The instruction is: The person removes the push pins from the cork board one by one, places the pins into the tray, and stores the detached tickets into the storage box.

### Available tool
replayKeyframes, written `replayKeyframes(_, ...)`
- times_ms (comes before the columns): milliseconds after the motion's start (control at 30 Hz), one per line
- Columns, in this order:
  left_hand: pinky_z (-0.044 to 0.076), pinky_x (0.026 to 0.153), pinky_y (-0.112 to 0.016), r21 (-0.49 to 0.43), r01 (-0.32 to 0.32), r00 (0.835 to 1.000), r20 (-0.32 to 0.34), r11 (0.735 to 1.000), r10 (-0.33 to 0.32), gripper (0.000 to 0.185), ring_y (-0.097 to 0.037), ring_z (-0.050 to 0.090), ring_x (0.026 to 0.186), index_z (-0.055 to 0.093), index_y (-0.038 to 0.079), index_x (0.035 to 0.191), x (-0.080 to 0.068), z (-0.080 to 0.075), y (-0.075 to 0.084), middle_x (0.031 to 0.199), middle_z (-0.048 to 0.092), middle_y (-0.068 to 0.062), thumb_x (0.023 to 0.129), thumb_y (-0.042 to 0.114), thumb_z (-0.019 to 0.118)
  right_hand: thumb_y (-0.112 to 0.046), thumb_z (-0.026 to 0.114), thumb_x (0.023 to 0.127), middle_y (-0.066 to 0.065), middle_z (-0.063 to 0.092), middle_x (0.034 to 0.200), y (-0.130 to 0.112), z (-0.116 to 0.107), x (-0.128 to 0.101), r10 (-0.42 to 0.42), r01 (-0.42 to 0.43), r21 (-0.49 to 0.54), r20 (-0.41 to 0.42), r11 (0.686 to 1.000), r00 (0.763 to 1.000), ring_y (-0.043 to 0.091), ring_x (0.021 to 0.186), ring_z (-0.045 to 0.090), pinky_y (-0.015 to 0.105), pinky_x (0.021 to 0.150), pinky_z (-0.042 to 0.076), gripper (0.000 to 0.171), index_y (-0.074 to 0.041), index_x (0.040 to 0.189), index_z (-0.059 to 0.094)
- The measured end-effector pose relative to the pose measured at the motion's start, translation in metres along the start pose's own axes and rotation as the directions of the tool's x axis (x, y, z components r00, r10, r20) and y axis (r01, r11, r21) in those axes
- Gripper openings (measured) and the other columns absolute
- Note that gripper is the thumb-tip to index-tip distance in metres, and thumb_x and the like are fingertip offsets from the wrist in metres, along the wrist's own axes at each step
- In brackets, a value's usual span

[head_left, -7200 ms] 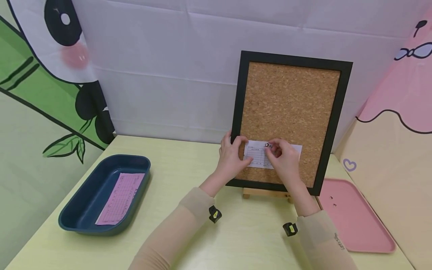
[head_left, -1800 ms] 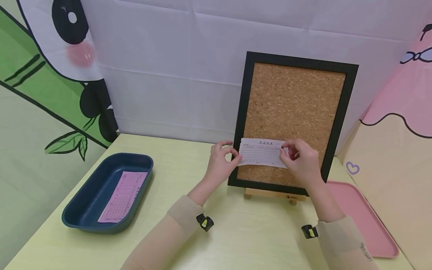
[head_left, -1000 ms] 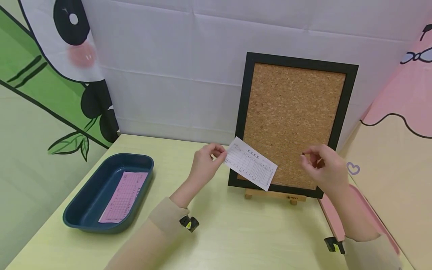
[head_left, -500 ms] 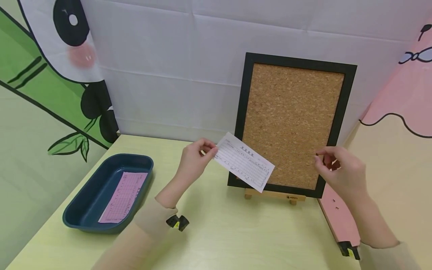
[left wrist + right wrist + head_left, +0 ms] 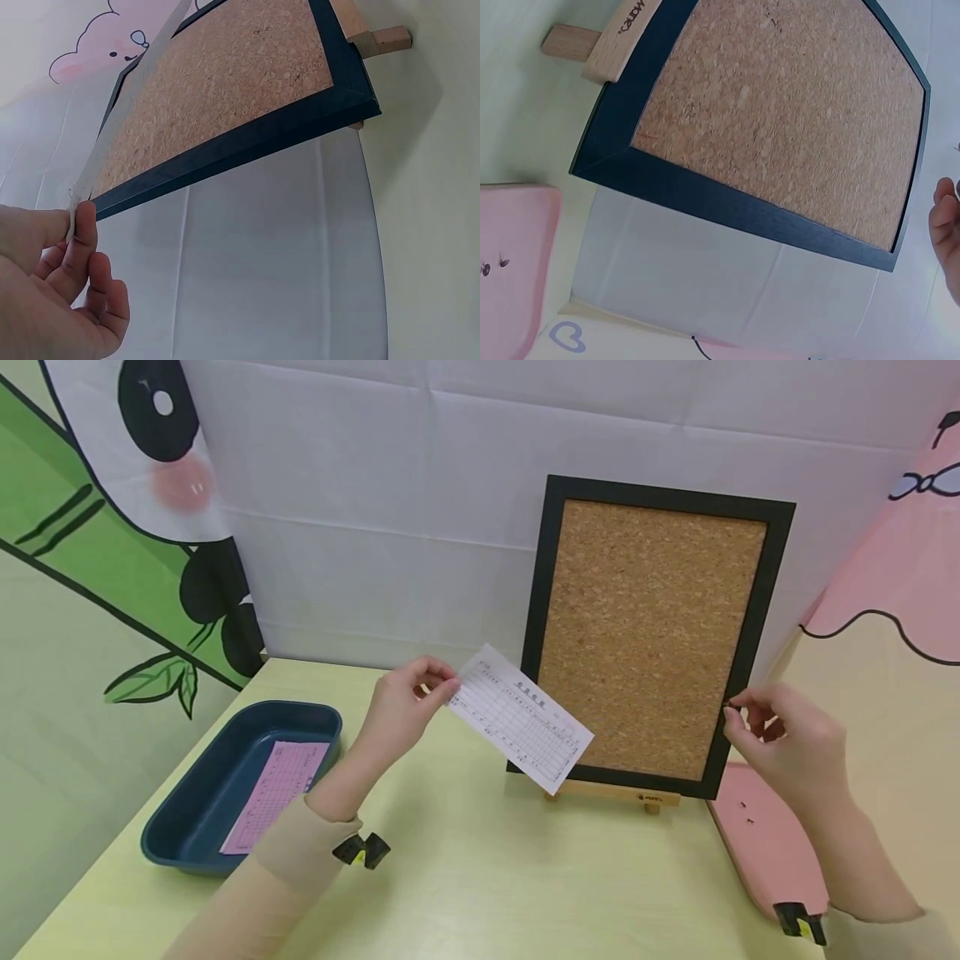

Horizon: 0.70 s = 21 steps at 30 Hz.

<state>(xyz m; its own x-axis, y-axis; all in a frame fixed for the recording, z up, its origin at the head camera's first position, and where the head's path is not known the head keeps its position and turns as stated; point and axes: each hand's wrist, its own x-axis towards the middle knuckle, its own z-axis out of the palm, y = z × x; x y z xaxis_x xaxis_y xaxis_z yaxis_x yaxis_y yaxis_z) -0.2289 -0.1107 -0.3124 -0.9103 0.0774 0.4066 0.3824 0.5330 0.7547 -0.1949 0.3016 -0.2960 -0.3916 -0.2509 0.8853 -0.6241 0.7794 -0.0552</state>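
A white printed slip (image 5: pixel 519 719) hangs tilted in the air in front of the cork board's (image 5: pixel 651 631) lower left corner. My left hand (image 5: pixel 447 687) pinches its upper left end between thumb and fingers. The left wrist view shows the slip (image 5: pixel 127 112) edge-on above my fingers (image 5: pixel 84 232). My right hand (image 5: pixel 731 714) is by the board's lower right frame, above the pink tray (image 5: pixel 759 852). It pinches a small dark pushpin (image 5: pixel 726 707). The cork surface (image 5: pixel 780 112) is bare.
The black-framed board stands on a small wooden easel (image 5: pixel 611 793) against the white backdrop. A dark blue tray (image 5: pixel 176 839) at the left holds a pink slip (image 5: pixel 273 793). Two loose pins (image 5: pixel 743 810) lie in the pink tray (image 5: pixel 510 255). Cloth walls close in the table's sides.
The pin came out and the slip left the board. My left hand has carried the slip left and up, and my right hand has moved right with the pin toward the pink tray.
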Motion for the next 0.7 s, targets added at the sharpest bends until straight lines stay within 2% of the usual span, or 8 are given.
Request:
replayKeyframes(133,0.044,0.076,-0.031,0.027,-0.015,1.0,0.005,1.0,0.015,0.015,-0.016,0.057,0.078,0.063,0.01,0.1,-0.002,-0.01,-0.003,0.086,0.065,-0.002,0.09,0.022,0.065,-0.037,0.052,0.085,0.004,0.049,0.062,0.005,-0.005,-0.005,0.015,-0.015,-0.006,-0.003,1.0,1.0,-0.005,0.064,0.039,0.001,0.062,0.034,0.045,0.005,0.078,0.064)
replayKeyframes(367,0.044,0.076,-0.033,0.087,-0.012,1.0,0.006,0.996,0.011,0.015,-0.019,0.056,0.08,0.063,0.009,0.102,-0.008,-0.029,-0.006,0.087,0.066,-0.003,0.091,0.02,0.064,-0.028,0.056,0.081,0.002,0.05,0.063,0.014,-0.016,-0.014,0.054,-0.054,-0.011,0.004,0.998,0.999,-0.01,0.067,0.039,0.0,0.065,0.034,0.034,0.003,0.082,0.067)
replayKeyframes(700,0.043,0.073,-0.034,0.217,-0.068,0.997,-0.019,0.974,0.074,0.011,-0.021,0.054,0.082,0.063,0.008,0.1,-0.007,-0.062,-0.015,0.087,0.065,-0.005,0.091,0.016,0.062,-0.015,0.059,0.075,0.001,0.05,0.063,0.028,-0.026,-0.027,0.116,-0.116,-0.03,0.017,0.993,0.993,-0.013,0.066,0.04,-0.001,0.064,0.033,0.02,0.002,0.081,0.067)
